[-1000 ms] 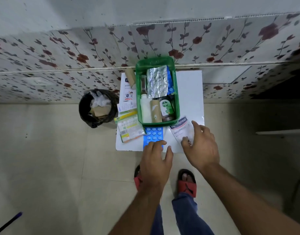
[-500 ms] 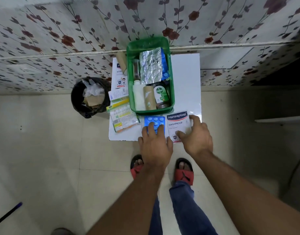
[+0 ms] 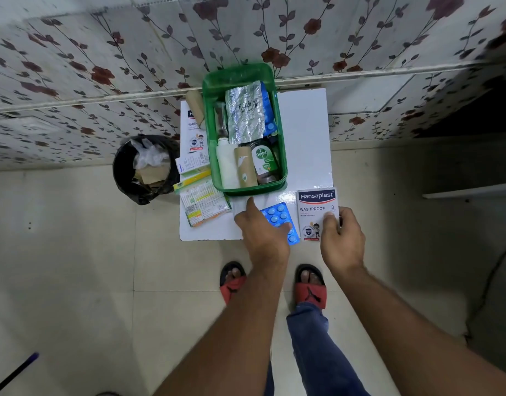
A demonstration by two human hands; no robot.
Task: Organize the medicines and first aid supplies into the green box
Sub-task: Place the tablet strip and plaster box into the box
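The green box (image 3: 283,167) stands on a small white table (image 3: 303,132), holding a foil strip, a white bottle, a brown roll and a Dettol bottle. My left hand (image 3: 260,232) grips a blue pill blister (image 3: 280,217) at the table's front edge, tilted. My right hand (image 3: 341,237) pinches the lower right corner of a white Hansaplast plaster pack (image 3: 314,210). Left of the box lie a yellow-green medicine strip pack (image 3: 203,204), a small carton (image 3: 190,164), a second Hansaplast pack (image 3: 193,132) and a brown roll (image 3: 196,105).
A black waste bin (image 3: 143,170) with paper and plastic stands on the floor left of the table. A flowered wall runs behind the table. My feet in red sandals (image 3: 310,290) are on the tiled floor below the table's edge.
My left hand has closed on the blue blister and turned it askew. My right hand has slid to the Hansaplast pack's right side and taken hold of it.
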